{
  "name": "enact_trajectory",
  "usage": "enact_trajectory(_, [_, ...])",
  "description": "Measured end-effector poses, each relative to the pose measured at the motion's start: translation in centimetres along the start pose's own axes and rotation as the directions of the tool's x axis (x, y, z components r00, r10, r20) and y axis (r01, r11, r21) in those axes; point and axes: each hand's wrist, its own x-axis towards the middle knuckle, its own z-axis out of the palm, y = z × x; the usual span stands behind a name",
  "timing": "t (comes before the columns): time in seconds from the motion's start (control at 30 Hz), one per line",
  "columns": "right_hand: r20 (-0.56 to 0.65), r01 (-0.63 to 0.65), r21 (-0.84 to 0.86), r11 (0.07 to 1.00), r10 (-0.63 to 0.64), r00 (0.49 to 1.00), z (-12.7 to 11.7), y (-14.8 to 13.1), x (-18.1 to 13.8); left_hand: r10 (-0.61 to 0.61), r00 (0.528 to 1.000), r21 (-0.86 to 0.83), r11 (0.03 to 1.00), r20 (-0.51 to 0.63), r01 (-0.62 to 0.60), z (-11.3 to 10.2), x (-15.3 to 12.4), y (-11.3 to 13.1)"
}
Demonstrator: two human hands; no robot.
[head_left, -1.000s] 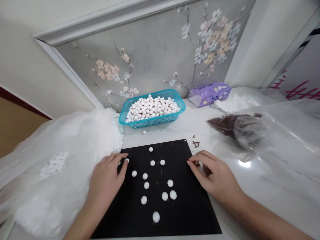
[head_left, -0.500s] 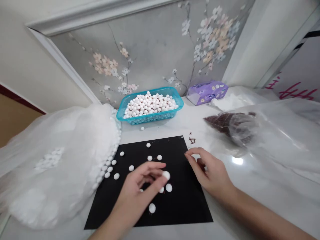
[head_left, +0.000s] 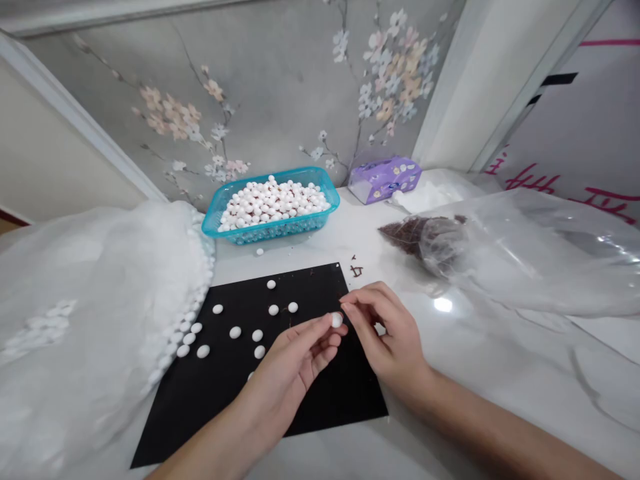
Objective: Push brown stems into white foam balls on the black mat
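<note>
My left hand [head_left: 295,363] pinches a small white ball [head_left: 337,320] between thumb and fingertips, raised a little over the black mat [head_left: 210,393]. My right hand [head_left: 385,337] is right beside it, fingertips pinched together and almost touching the ball; whatever it holds is too small to make out. Several more white balls [head_left: 235,331] lie loose on the mat's left half.
A teal basket [head_left: 320,180] full of white balls stands at the back. A big clear bag of white balls [head_left: 95,300] lies left. A clear bag with dark brown bits [head_left: 425,237] lies right, and a purple tissue pack [head_left: 383,179] sits behind it.
My left hand went from the mat's left edge to the middle, picked up a white ball and carried it right to my right hand. The view shifted right.
</note>
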Motion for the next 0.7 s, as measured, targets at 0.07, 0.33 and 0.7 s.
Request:
enact_trajectory(0.07, [0.030, -0.005, 0.008, 1.000, 0.005, 1.000, 0.02, 0.01, -0.11, 0.000, 1.000, -0.013, 1.000, -0.008, 0.000, -0.01, -0.12, 0.03])
enact_trajectory(0.33, [0.011, -0.020, 0.025, 0.999, 0.020, 1.000, -0.02, -0.36, -0.17, -0.005, 0.997, -0.056, 0.998, -0.072, 0.001, 0.04, -0.21, -0.04])
enact_trajectory(0.7, [0.039, -0.043, 0.024, 0.999, 0.042, 0.998, 0.12, -0.46, -0.27, -0.010, 0.998, -0.082, 0.997, -0.062, 0.004, -0.12, -0.06, -0.25])
